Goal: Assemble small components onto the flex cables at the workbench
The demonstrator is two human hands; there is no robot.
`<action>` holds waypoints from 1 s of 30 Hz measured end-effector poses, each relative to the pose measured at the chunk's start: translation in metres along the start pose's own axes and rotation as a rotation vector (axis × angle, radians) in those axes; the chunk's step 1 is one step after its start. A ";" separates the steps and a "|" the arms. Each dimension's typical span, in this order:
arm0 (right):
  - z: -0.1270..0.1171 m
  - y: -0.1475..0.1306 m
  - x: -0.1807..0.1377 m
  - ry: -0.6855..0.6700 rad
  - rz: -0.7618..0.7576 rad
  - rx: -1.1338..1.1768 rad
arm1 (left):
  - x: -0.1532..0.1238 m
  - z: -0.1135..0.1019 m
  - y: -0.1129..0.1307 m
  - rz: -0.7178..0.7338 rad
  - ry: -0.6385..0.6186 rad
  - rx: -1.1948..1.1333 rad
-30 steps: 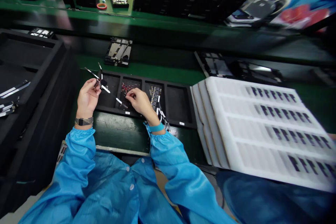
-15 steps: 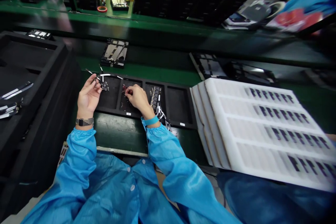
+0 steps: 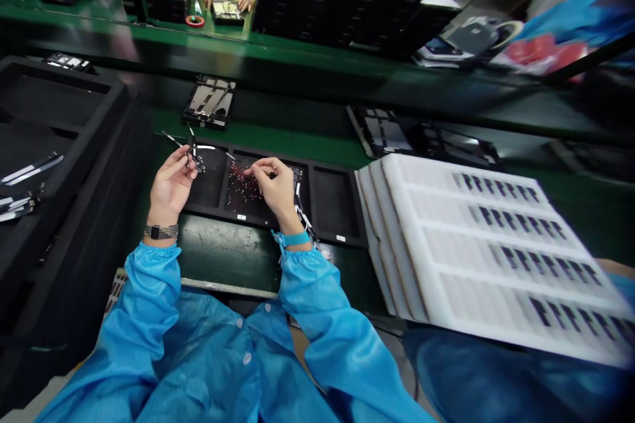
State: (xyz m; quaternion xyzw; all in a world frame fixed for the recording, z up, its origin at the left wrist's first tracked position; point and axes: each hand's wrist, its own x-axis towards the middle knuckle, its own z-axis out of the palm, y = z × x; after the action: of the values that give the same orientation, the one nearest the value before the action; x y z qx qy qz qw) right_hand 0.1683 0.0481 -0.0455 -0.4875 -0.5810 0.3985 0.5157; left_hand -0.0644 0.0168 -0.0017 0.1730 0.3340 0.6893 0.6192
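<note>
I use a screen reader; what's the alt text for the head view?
A person in blue sleeves pinches a small part with thin strips in the left hand; the right hand reaches among tiny red pieces in a black tray. White foam trays lie to the right.

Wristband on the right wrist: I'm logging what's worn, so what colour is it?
Teal wristband, shown best in the head view.

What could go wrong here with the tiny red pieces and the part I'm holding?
The right hand pinches over loose red pieces in the black tray; one could slip and scatter. The small part in the left hand trails thin strips that might snag or bend.
</note>
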 end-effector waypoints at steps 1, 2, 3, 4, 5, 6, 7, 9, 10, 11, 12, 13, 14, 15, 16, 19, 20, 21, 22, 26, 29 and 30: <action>0.000 0.000 0.000 -0.022 0.022 0.016 | 0.000 0.000 0.000 -0.001 0.004 0.000; -0.001 0.000 0.000 -0.050 0.051 0.030 | 0.000 0.001 0.000 -0.003 0.006 0.001; -0.001 0.000 -0.001 -0.082 0.085 0.042 | 0.000 0.001 0.000 -0.003 0.006 0.002; 0.000 0.000 -0.002 -0.113 0.119 0.056 | 0.000 0.001 0.000 -0.002 0.006 0.003; 0.000 0.000 -0.003 -0.140 0.148 0.072 | 0.000 0.001 0.000 -0.001 0.005 0.004; 0.001 -0.001 -0.004 -0.160 0.169 0.088 | 0.001 0.000 0.000 0.000 0.003 0.005; 0.001 -0.002 -0.005 -0.171 0.180 0.101 | 0.001 0.000 0.000 0.000 0.000 0.007; 0.003 -0.004 -0.006 -0.181 0.188 0.119 | 0.001 -0.001 0.000 0.001 -0.008 0.018; 0.004 -0.005 -0.007 -0.185 0.189 0.125 | 0.001 -0.001 0.000 0.001 -0.011 0.027; 0.004 -0.006 -0.007 -0.191 0.189 0.130 | 0.001 -0.001 -0.001 0.001 -0.012 0.037; 0.005 -0.007 -0.008 -0.200 0.191 0.135 | 0.001 0.000 -0.001 0.000 -0.011 0.048; 0.005 -0.008 -0.008 -0.212 0.193 0.140 | 0.000 0.000 -0.002 -0.001 -0.009 0.060; 0.005 -0.009 -0.008 -0.226 0.196 0.143 | 0.000 0.000 -0.003 -0.002 -0.007 0.071; 0.006 -0.010 -0.009 -0.238 0.196 0.144 | 0.000 0.000 -0.003 -0.002 -0.007 0.079; 0.006 -0.010 -0.009 -0.245 0.194 0.144 | 0.000 0.000 -0.004 0.000 -0.009 0.085; 0.006 -0.012 -0.011 -0.232 0.177 0.141 | 0.001 -0.002 -0.006 0.011 -0.024 0.091; 0.006 -0.013 -0.011 -0.223 0.169 0.137 | 0.002 -0.003 -0.006 0.014 -0.029 0.094; 0.006 -0.013 -0.012 -0.218 0.162 0.131 | 0.002 -0.004 -0.006 0.019 -0.033 0.101; 0.006 -0.013 -0.012 -0.215 0.156 0.123 | 0.003 -0.005 -0.007 0.026 -0.037 0.110; 0.006 -0.010 -0.012 -0.214 0.134 0.075 | 0.003 -0.007 -0.012 0.075 -0.050 0.153; 0.007 -0.011 -0.013 -0.224 0.111 0.035 | 0.002 -0.006 -0.019 0.112 -0.042 0.216; 0.007 -0.012 -0.014 -0.229 0.104 0.028 | 0.001 -0.005 -0.022 0.121 -0.035 0.244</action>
State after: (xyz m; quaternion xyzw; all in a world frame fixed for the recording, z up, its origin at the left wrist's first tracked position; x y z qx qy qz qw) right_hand 0.1595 0.0324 -0.0383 -0.4607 -0.6046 0.4859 0.4314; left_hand -0.0516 0.0168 -0.0197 0.2790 0.3932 0.6767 0.5564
